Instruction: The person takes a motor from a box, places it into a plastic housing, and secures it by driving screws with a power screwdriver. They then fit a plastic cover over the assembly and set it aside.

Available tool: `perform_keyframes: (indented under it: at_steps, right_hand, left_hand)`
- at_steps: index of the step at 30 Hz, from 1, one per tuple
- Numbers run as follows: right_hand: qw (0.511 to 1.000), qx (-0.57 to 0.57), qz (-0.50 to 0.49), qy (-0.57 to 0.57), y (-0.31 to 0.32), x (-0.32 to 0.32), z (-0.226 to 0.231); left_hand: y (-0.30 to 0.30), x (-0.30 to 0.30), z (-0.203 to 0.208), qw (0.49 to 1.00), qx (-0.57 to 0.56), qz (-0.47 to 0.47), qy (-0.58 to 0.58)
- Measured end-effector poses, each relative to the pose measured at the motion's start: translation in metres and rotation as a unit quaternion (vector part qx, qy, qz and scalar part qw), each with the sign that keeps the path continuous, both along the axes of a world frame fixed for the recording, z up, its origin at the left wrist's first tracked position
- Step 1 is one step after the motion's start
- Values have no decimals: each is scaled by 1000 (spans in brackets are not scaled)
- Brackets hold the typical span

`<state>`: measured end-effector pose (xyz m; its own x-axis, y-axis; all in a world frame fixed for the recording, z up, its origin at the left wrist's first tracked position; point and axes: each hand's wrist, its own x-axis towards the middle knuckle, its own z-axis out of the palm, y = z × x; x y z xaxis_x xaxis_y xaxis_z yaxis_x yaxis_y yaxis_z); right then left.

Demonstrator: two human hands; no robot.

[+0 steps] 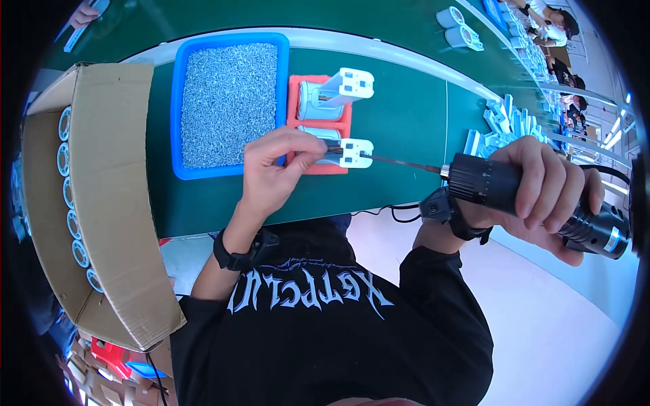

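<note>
Green worktop across the middle, holding nearly everything. Just off its left end, an open cardboard box with a row of round white parts inside; finished or waiting, hard to say. Next, a blue tray heaped with small silvery fasteners, probably screws, with plenty left for more work.

Well over to the right, a loose pile of white plastic pieces; beyond the near bench edge strip, two white cylindrical units, of unclear status.

Beside the blue tray, an orange-red fixture with two seats. In the far seat, a white cylindrical housing with its arm sticking out to the right — untouched by hand or tool, and impossible to call done or undone from this angle. In the near seat, a similar housing, partly hidden behind the left hand, its white end block facing right. Judging by the tool there, work under way on this one, and not yet complete.

Right hand wrapped firmly around a black electric screwdriver, its long thin bit pointing left to the end block. Left hand narrowed to a pinch at the block's left side, around something small and dark — too covered to identify.
</note>
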<state>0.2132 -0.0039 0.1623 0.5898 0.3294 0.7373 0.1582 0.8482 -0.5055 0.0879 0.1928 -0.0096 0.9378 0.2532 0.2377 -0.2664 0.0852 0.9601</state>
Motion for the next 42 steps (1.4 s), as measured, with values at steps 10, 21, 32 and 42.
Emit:
perform_keyframes:
  at_steps: [10, 21, 32, 42]
  right_hand:
    - [995, -54, 63, -64, 19, 5, 0]
    - [950, -179, 187, -175, 49, -1, -1]
    - [941, -185, 214, -184, 54, -3, -1]
    - [940, -126, 265, -174, 64, 0, -14]
  left_hand:
    - [15, 6, 21, 972, 179, 105, -109]
    - [60, -11, 14, 843, 469, -35, 262]
    - [69, -2, 9, 900, 391, 66, 179]
    - [70, 1, 1, 912, 355, 119, 164]
